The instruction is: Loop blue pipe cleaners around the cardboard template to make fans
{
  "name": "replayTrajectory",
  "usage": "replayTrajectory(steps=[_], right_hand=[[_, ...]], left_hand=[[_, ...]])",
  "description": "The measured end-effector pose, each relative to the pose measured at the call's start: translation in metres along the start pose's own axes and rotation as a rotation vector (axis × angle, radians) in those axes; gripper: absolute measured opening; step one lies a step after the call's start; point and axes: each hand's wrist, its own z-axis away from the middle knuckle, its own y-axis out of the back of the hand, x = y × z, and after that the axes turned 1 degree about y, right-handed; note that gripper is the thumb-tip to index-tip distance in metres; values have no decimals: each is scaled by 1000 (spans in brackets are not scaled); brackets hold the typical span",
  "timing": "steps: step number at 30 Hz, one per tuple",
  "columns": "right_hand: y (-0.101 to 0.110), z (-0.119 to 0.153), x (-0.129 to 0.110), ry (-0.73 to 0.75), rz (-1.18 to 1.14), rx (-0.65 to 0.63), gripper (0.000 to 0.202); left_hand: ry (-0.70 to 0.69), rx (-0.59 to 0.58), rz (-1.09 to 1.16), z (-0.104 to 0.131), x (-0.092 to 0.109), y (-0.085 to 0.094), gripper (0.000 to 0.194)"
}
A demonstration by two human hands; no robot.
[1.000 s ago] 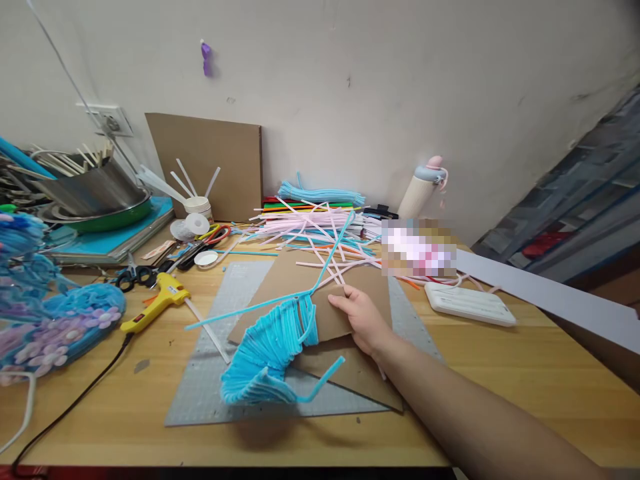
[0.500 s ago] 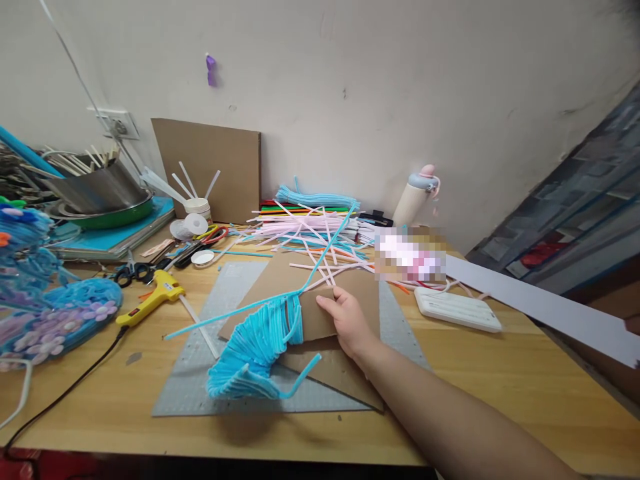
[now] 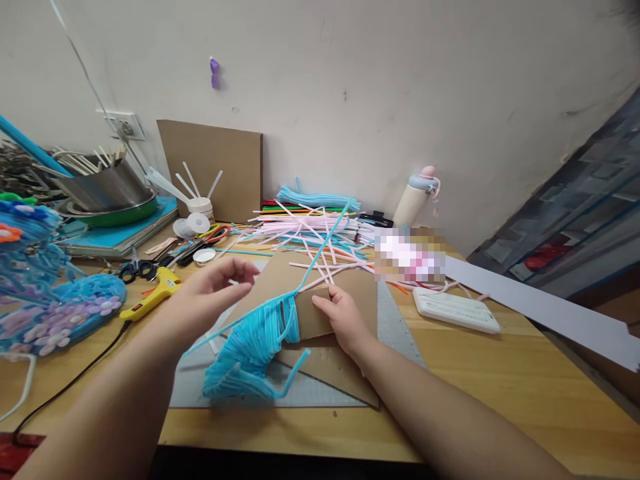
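Observation:
My right hand (image 3: 345, 317) pinches the edge of a piece of cardboard (image 3: 313, 313) between thumb and fingers. Blue pipe cleaners (image 3: 250, 350) are wound closely around the cardboard's left part, which curves down and to the left. One loose blue strand (image 3: 325, 241) runs up and right from the wrapping, and another end extends left below my left hand. My left hand (image 3: 223, 283) hovers to the left above the wrapping, fingers curled but apart from the thumb, with nothing between them.
A grey cutting mat (image 3: 400, 333) lies under the cardboard. Yellow glue gun (image 3: 153, 297), black scissors (image 3: 136, 267) and a blue flowered piece (image 3: 65, 320) are at left. Behind are pink pipe cleaners (image 3: 300, 227); a white power strip (image 3: 456, 310) and bottle (image 3: 414, 199) are at right.
My left hand has come into view from the lower left, above the wrapping. My right hand still grips the cardboard, which has shifted slightly left.

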Motion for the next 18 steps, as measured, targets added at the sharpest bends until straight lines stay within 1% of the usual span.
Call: replayTrajectory(steps=[3,6,8,10,13,15,18], right_hand=[[2,-1,-2,-22,54,-54,20],[4,-3,-3,-41,59,-110,23],[3,-4,-2,-60,46,-128,27],[2,-4,-1,-92,31,-139,29],[0,-4,0,-130,11,-136,29],[-1,-4,0,-146,-10,-125,28],[-1,-5,-2,-175,-25,-96,27]], left_hand=[[1,-76,30,-32,0,-5,48],[-6,-179,70,-66,-7,-16,46],[-18,-174,97,-81,-12,-24,44],[5,-150,92,-89,-16,-29,41],[78,-120,38,-93,-21,-32,40],[96,-121,36,-92,-24,-32,39],[105,-154,98,-92,-28,-32,37]])
